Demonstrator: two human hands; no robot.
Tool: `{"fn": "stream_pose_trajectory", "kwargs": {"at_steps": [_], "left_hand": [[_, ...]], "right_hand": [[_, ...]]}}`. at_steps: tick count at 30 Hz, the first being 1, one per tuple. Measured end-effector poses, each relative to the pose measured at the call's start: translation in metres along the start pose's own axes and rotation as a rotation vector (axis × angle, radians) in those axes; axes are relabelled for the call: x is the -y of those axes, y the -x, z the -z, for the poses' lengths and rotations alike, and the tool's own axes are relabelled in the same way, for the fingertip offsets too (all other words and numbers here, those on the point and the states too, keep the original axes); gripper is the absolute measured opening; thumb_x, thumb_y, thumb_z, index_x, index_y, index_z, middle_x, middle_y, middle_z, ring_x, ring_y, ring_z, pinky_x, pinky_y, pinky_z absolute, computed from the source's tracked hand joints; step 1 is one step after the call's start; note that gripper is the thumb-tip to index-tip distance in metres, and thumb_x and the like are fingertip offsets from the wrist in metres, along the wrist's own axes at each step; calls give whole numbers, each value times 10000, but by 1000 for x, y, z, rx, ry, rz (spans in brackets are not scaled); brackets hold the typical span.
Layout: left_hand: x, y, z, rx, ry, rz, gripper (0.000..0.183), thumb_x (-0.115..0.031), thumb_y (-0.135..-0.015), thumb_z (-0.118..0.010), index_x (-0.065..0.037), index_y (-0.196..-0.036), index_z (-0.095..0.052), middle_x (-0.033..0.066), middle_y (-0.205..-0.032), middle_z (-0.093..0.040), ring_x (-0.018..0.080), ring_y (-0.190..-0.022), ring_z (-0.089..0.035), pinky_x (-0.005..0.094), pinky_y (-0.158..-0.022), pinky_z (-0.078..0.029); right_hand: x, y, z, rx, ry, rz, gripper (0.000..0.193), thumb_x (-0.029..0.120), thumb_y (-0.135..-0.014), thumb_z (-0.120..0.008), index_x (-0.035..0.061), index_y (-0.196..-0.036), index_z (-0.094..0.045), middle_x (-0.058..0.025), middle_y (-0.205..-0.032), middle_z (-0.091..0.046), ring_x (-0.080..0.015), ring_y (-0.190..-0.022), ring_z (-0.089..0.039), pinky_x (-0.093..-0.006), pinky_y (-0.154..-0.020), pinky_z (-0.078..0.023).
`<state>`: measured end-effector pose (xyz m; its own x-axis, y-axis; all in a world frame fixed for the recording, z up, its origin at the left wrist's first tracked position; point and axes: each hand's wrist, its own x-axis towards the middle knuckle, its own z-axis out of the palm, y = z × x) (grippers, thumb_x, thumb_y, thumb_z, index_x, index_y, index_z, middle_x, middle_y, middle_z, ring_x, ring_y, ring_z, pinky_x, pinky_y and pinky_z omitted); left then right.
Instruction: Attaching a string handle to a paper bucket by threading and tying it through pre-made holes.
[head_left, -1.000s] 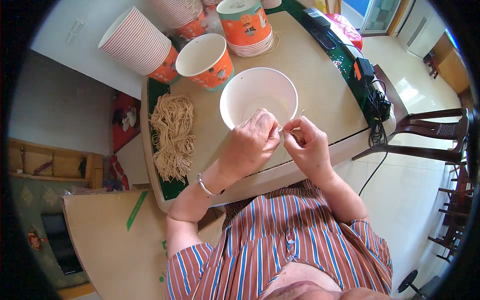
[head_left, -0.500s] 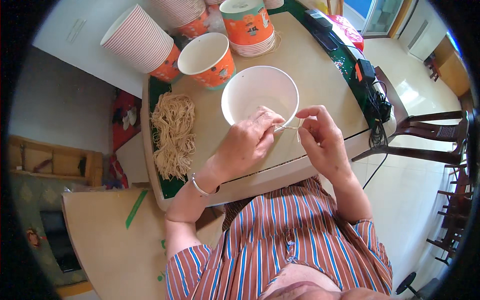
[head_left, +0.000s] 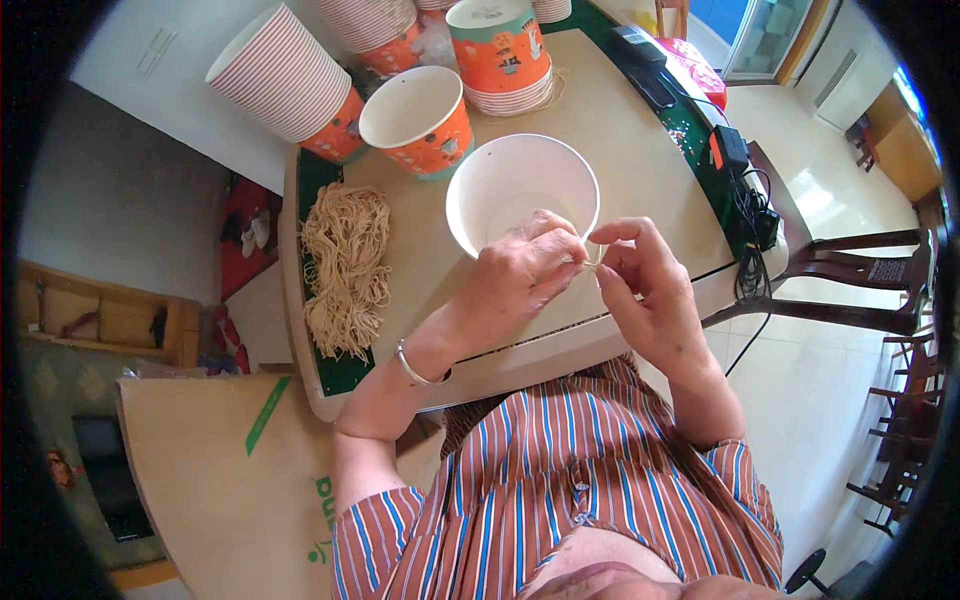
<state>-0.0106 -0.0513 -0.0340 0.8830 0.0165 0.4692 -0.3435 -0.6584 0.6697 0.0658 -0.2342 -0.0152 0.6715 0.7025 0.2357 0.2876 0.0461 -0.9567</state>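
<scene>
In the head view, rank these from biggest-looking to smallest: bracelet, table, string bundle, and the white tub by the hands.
1. Table
2. String bundle and white tub: too alike to rank
3. Bracelet

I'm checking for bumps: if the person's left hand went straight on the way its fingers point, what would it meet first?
The left hand would probably meet the bare right hand first, just past the thin cream string at its fingertips, though depth is unclear from this single view.

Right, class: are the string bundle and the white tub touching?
Apart. The head view shows tabletop between the string bundle and the white tub.
</scene>
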Motion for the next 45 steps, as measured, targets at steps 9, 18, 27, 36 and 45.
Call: {"fn": "stream_pose_trajectory", "kwargs": {"at_steps": [9,18,27,36,45], "left_hand": [[2,1,1,-6,-5,20,104,-18,-849,-704,-38,-944,-666,114,-971,-650,301,-874,-660,399,-745,-543],[7,3,-1,-21,-43,-57,142,-52,-806,-748,-51,-947,-731,122,-989,-671,311,-939,-662,400,-837,-533],[7,4,5,38,-584,-260,206,-93,-846,-679,-76,-1043,-735,125,-1116,-655,299,-1035,-633,415,-940,-477],[0,1,4,44,-136,-55,346,-59,-845,-688,-75,-1182,-611,139,-1090,-648,346,-1035,-627,454,-903,-505],[2,-1,-4,22,-223,-111,192,-88,-840,-715,-67,-1021,-657,122,-1078,-655,323,-1028,-642,438,-909,-500]], "right_hand": [[17,-4,16,-28,-20,17,307,-67,-911,-548,29,-1203,-527,18,-703,-454,-25,-620,-409,-204,-551,-331],[19,-6,12,-29,-1,107,349,-97,-866,-525,34,-1188,-541,14,-712,-475,-23,-606,-398,-200,-546,-325],[19,-4,9,-76,-57,162,322,-113,-846,-530,15,-1141,-552,18,-729,-531,-4,-612,-441,-183,-542,-323],[20,-10,9,-94,-41,214,287,-105,-866,-519,7,-1128,-555,16,-731,-513,-20,-621,-419,-198,-546,-333],[19,-13,10,-89,-26,187,278,-96,-874,-532,15,-1127,-558,9,-728,-510,-22,-637,-435,-202,-558,-342]]}}
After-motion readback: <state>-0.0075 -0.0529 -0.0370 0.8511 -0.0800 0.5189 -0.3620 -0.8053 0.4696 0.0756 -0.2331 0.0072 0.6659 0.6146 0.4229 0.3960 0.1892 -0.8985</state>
